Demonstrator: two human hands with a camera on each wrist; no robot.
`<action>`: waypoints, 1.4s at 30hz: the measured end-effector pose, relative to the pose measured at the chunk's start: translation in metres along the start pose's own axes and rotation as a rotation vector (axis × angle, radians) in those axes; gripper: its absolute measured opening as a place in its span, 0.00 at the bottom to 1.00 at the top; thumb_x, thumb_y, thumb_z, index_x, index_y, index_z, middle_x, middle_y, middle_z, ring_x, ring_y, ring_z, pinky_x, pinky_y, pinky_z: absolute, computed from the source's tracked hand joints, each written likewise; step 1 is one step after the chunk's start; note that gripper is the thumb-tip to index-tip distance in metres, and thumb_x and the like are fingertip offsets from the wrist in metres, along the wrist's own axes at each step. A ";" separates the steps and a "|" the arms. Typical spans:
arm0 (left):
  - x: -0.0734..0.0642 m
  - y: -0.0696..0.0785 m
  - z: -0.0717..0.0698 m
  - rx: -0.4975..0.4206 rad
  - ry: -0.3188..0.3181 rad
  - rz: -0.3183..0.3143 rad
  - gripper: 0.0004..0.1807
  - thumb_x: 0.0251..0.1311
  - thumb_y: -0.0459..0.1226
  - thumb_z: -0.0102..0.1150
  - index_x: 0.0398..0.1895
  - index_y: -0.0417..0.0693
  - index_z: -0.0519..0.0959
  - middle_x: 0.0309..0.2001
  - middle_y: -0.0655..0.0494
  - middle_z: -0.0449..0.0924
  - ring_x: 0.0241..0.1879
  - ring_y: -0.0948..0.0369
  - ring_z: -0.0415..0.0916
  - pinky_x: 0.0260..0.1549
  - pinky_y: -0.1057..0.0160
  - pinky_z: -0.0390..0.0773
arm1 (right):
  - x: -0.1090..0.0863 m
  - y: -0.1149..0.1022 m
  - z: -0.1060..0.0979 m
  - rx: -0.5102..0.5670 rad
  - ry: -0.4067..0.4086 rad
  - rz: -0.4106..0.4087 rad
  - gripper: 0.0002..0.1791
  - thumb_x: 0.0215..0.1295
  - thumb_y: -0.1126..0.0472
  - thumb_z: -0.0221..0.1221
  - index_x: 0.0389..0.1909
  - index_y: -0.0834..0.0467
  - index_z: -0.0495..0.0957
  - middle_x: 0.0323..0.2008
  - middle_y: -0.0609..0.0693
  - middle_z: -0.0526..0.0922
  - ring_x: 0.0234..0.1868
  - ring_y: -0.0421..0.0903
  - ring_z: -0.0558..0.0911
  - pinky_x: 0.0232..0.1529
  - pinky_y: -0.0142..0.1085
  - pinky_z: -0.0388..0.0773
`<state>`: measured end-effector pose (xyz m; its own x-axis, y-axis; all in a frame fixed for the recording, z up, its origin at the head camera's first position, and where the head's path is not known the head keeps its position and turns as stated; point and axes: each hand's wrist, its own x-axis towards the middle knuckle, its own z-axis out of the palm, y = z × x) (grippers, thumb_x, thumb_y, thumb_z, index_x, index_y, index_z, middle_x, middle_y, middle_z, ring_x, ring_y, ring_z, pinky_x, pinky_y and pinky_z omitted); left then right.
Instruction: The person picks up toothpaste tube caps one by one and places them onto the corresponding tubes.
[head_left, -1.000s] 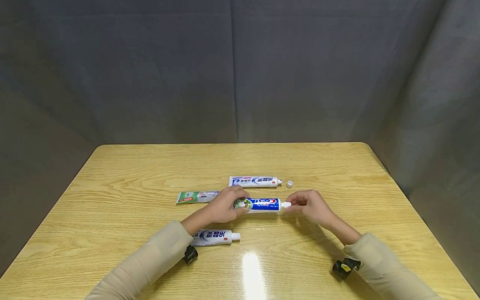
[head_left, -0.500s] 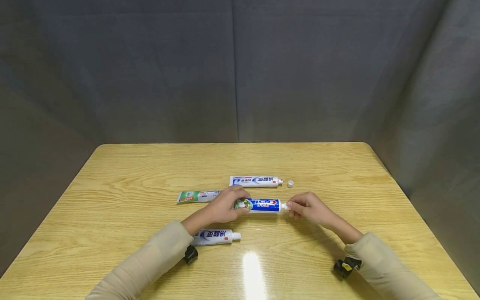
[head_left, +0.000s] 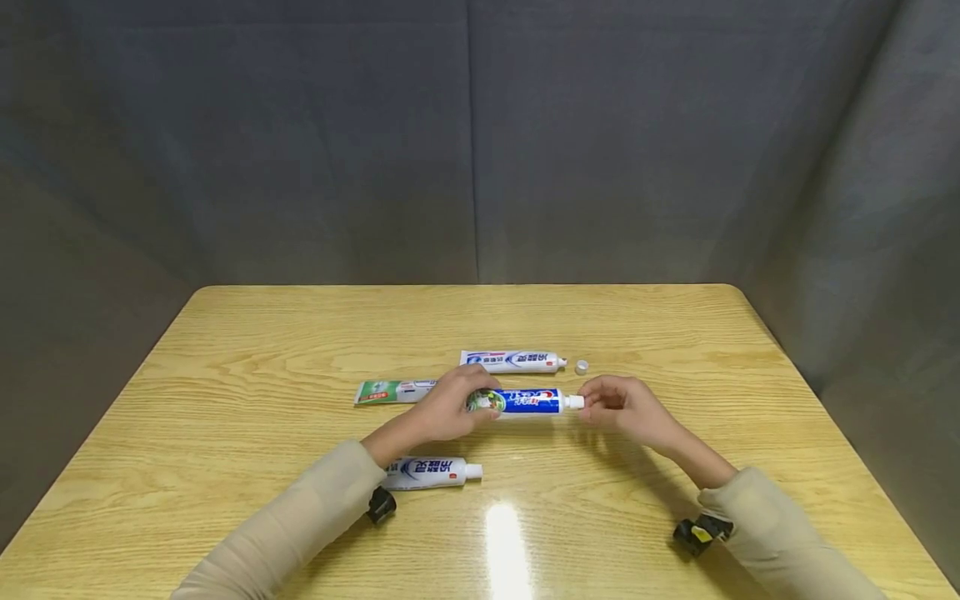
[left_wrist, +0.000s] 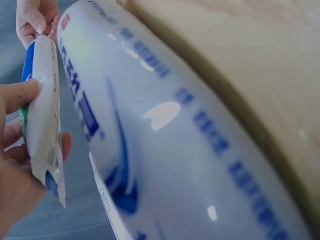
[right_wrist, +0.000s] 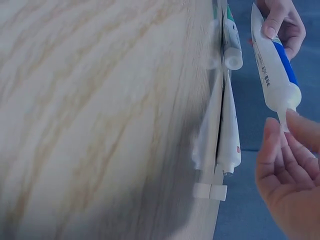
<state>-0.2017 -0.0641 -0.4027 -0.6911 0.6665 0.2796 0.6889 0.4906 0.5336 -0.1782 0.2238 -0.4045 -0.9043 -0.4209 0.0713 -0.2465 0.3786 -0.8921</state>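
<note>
My left hand (head_left: 453,404) grips a blue and white toothpaste tube (head_left: 531,401) around its tail half, and the tube lies level above the table. Its white screw cap (head_left: 573,402) points right. At that cap is my right hand (head_left: 630,410); in the right wrist view its thumb and forefinger pinch the cap's end. Behind the held tube lies a white toothpaste tube (head_left: 517,362) with a bare nozzle, and a loose white cap (head_left: 582,367) sits beside it. A green and white toothpaste tube (head_left: 390,392) is partly hidden behind my left hand.
Nearer me, another white toothpaste tube (head_left: 431,472) with its cap on lies partly under my left forearm; it fills much of the left wrist view. All rest on a wooden table (head_left: 300,333). A grey curtain (head_left: 337,167) stands behind and at both sides.
The held tube has risen slightly. My right fingers curled in at the cap half a second ago and have since spread a little around its end. The tubes on the table have stayed put.
</note>
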 end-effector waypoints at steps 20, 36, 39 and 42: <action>0.000 -0.001 0.001 -0.017 0.004 -0.002 0.18 0.52 0.37 0.64 0.45 0.37 0.78 0.38 0.54 0.76 0.36 0.62 0.71 0.38 0.64 0.72 | 0.006 0.001 0.005 -0.057 -0.040 0.038 0.21 0.70 0.61 0.46 0.22 0.70 0.77 0.18 0.57 0.78 0.19 0.50 0.77 0.21 0.38 0.74; 0.000 0.002 -0.001 -0.048 0.007 -0.026 0.18 0.52 0.36 0.63 0.45 0.38 0.77 0.39 0.53 0.76 0.38 0.61 0.72 0.41 0.63 0.72 | 0.001 -0.006 0.007 -0.003 0.168 -0.046 0.11 0.48 0.73 0.64 0.36 0.71 0.79 0.34 0.65 0.80 0.30 0.39 0.79 0.32 0.32 0.77; 0.000 0.002 0.000 -0.055 0.009 -0.029 0.18 0.52 0.36 0.64 0.45 0.37 0.77 0.39 0.54 0.76 0.38 0.61 0.71 0.41 0.63 0.72 | 0.002 -0.005 0.008 0.002 0.171 -0.027 0.11 0.49 0.72 0.64 0.36 0.71 0.80 0.34 0.65 0.81 0.30 0.38 0.80 0.31 0.33 0.78; 0.000 0.002 0.000 -0.050 0.011 -0.027 0.18 0.51 0.36 0.64 0.45 0.37 0.78 0.38 0.54 0.76 0.37 0.62 0.71 0.40 0.64 0.72 | 0.002 -0.003 0.008 0.027 0.152 -0.018 0.12 0.52 0.72 0.62 0.39 0.73 0.78 0.33 0.64 0.81 0.29 0.41 0.81 0.31 0.37 0.78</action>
<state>-0.2001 -0.0628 -0.4015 -0.7119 0.6470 0.2731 0.6583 0.4792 0.5805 -0.1763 0.2157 -0.4053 -0.9425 -0.2976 0.1523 -0.2558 0.3490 -0.9015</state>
